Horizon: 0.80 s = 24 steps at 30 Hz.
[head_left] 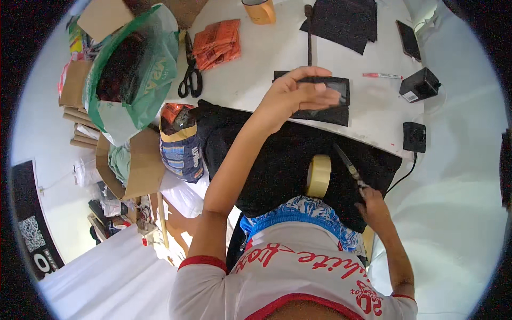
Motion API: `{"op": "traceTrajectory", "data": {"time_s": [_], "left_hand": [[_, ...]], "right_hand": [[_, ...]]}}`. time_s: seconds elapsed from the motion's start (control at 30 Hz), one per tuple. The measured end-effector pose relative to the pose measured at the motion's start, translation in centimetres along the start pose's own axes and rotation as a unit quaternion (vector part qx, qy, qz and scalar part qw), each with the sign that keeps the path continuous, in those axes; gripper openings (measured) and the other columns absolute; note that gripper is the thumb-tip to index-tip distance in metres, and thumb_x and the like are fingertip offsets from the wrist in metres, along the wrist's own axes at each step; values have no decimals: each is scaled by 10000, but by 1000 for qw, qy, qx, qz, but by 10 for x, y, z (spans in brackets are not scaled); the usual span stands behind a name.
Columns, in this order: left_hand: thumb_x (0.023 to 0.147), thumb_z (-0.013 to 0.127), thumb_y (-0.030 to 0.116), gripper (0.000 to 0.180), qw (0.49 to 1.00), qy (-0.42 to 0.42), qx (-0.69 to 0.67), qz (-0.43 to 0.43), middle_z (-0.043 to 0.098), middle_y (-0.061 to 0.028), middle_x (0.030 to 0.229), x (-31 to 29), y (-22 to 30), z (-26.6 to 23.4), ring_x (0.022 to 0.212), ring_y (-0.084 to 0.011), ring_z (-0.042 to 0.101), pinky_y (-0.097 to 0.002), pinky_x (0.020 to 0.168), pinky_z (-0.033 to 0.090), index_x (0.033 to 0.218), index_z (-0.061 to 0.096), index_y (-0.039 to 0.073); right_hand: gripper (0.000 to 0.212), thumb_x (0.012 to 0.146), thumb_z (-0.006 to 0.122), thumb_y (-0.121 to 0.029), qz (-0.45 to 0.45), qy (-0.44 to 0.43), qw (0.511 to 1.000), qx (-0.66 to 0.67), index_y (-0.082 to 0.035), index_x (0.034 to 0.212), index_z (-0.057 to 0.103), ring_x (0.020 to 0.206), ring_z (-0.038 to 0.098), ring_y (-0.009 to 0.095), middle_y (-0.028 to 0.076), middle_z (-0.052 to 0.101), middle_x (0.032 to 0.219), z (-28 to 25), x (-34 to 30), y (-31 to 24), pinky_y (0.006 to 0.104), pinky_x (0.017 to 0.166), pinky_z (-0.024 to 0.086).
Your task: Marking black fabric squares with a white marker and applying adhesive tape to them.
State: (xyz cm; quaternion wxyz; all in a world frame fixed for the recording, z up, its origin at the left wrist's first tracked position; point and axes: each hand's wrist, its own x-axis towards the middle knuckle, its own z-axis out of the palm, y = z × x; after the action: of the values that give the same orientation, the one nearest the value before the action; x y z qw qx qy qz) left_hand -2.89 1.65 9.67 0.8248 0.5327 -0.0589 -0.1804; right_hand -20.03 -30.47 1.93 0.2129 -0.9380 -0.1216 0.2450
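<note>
My left hand (301,97) is raised over flat black pieces (336,116) at the table's near edge. Its thumb and fingers are brought together; a faint clear sheen shows by the fingertips, but I cannot make out what it is. In my right hand (375,209), low on the right, is a slim knife (348,162), its blade pointing up and left over the black cloth (266,160) across my lap. On that cloth, left of the knife, a roll of clear yellowish tape (319,176) stands on edge.
On the white table (266,48) lie black-handled scissors (190,74), orange packets (217,42), a yellow mug (259,12), black sheets (344,21), a red-and-white marker (382,76), a phone (408,40) and a black box (420,85). A green-and-white bag (160,58) and cardboard box (141,165) stand left.
</note>
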Motion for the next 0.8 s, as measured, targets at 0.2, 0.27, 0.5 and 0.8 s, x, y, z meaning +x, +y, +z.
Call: {"op": "traceTrajectory", "data": {"time_s": [0.2, 0.27, 0.5, 0.8], "left_hand": [[881, 556, 72, 314, 976, -200, 25, -78, 652, -203, 973, -16, 0, 43, 963, -273, 635, -363, 865, 496, 1175, 474, -5], [866, 556, -6, 306, 961, -258, -2, -101, 650, -202, 985, -20, -10, 59, 979, -262, 628, -338, 880, 478, 1162, 478, -14], [857, 604, 26, 323, 912, -372, 57, -163, 663, -130, 1014, -44, -8, 81, 991, -198, 625, -315, 882, 472, 1167, 515, 13], [750, 693, 29, 177, 911, -150, 383, 33, 566, -133, 1173, -64, 6, 39, 1104, -250, 542, -340, 914, 440, 923, 694, 69]], "right_hand": [[426, 942, 451, -337, 103, 83, 875, 465, 22, 1171, 476, 909, 607, 272, 195, 598, 1017, -44, 34, -31, 362, 780, 498], [559, 967, 341, -443, 47, 4, 700, 712, 31, 1249, 433, 968, 607, 259, 182, 599, 1085, -52, 52, -34, 359, 823, 499], [255, 872, 582, -129, 30, -130, 612, 780, 3, 1090, 573, 813, 666, 213, 143, 660, 947, -57, 85, -49, 284, 716, 544], [192, 876, 601, -155, 11, 187, 627, 756, -51, 1037, 606, 784, 596, 114, 29, 646, 940, -73, 100, -43, 263, 649, 477]]}}
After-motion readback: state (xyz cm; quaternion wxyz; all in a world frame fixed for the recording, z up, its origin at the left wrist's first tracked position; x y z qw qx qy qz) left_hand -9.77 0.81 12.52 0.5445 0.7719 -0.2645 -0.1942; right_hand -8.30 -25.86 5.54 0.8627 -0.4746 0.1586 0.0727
